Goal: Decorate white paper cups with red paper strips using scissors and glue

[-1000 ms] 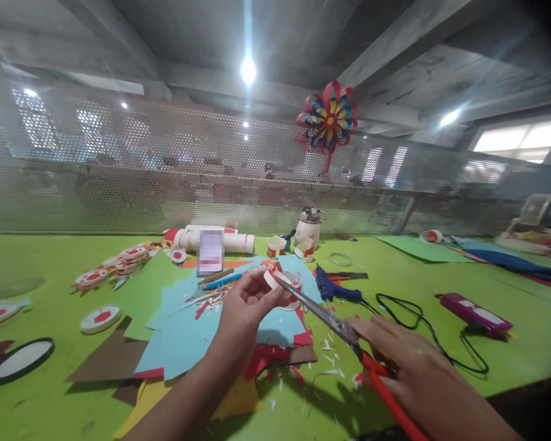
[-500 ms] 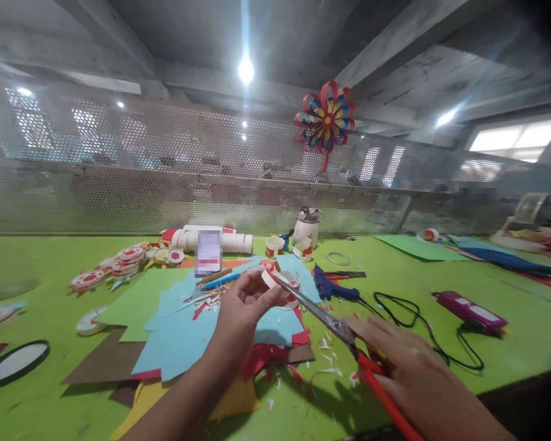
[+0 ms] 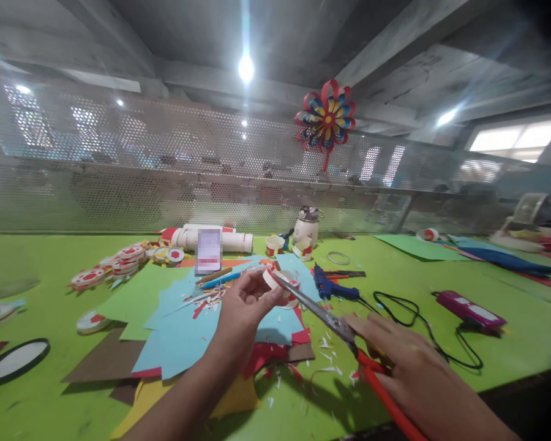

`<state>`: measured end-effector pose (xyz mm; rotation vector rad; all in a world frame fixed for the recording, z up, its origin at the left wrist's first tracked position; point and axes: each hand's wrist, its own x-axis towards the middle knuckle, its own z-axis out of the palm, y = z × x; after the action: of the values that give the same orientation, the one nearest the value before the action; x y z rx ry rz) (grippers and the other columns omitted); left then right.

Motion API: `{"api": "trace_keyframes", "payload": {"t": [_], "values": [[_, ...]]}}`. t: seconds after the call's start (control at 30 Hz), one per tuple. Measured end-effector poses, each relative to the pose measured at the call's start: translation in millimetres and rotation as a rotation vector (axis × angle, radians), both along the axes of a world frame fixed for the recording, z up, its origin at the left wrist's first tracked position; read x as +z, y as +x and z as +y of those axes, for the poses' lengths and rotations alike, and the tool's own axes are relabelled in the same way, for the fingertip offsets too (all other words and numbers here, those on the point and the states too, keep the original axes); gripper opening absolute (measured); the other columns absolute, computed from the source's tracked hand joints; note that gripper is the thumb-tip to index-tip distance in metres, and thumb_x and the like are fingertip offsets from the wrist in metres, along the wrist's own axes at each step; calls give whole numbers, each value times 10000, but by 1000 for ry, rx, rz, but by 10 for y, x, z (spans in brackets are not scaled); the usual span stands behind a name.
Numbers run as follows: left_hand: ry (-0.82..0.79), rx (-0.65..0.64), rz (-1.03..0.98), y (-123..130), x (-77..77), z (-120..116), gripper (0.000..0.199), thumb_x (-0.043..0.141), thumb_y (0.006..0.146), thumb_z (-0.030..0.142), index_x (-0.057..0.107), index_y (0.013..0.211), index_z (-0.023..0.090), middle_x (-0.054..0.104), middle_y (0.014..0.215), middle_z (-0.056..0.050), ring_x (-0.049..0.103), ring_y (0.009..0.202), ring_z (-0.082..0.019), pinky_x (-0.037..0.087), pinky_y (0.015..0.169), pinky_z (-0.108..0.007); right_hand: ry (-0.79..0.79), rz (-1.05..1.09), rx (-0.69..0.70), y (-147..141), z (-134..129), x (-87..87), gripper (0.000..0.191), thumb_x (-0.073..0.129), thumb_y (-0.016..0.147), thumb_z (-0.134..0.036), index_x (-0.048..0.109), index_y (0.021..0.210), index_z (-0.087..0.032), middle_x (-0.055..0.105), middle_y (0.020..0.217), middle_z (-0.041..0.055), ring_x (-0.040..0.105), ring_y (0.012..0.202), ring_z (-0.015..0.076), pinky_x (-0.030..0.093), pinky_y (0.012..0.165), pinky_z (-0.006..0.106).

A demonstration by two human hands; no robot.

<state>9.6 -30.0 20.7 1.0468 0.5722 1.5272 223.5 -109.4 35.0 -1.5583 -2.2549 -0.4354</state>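
Between the thumb and fingers of my left hand [image 3: 245, 300] is a small red-and-white paper cup piece [image 3: 270, 280], its far part partly hidden. My right hand [image 3: 408, 358] grips a pair of scissors [image 3: 324, 315] by the orange-red handles. The metal blades reach left to the piece, their tips at its edge by my left thumb. Both hands are above light blue paper sheets [image 3: 179, 343], where another red-and-white cup piece [image 3: 294, 294] shows just behind the blades. Red and white paper scraps [image 3: 206, 303] lie about on the sheets.
A blue glue gun [image 3: 335, 288] with a black cord lies right of the sheets, near a purple box [image 3: 471, 311]. Behind are a phone [image 3: 208, 251], stacked paper cups [image 3: 234, 242], a bottle [image 3: 307, 229] and a mesh panel [image 3: 179, 196]. Cup-bottom wheels [image 3: 88, 278] lie left.
Very little differs. The cup piece in my left hand has shifted slightly, and the scissors stay at its edge.
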Motion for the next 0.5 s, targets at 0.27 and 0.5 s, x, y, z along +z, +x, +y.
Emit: {"api": "trace_keyframes", "payload": {"t": [0.27,0.5], "values": [[-2,-13,18,-8,-26,5,322,791,666,230,661,948,146,712,890,-72,663,786,-186,557,717,-326,15,2,-10,-11,19,-40,436,573,702,-95,680,1118,-173,717,1048,130,698,919,271,600,768,367],[12,-7,-1,-24,-11,29,286,787,670,241,665,908,141,695,860,-62,651,739,-169,554,683,-320,-27,130,-2,2,44,-29,446,546,709,-128,668,1127,-219,704,1106,92,676,976,264,574,813,389]]}}
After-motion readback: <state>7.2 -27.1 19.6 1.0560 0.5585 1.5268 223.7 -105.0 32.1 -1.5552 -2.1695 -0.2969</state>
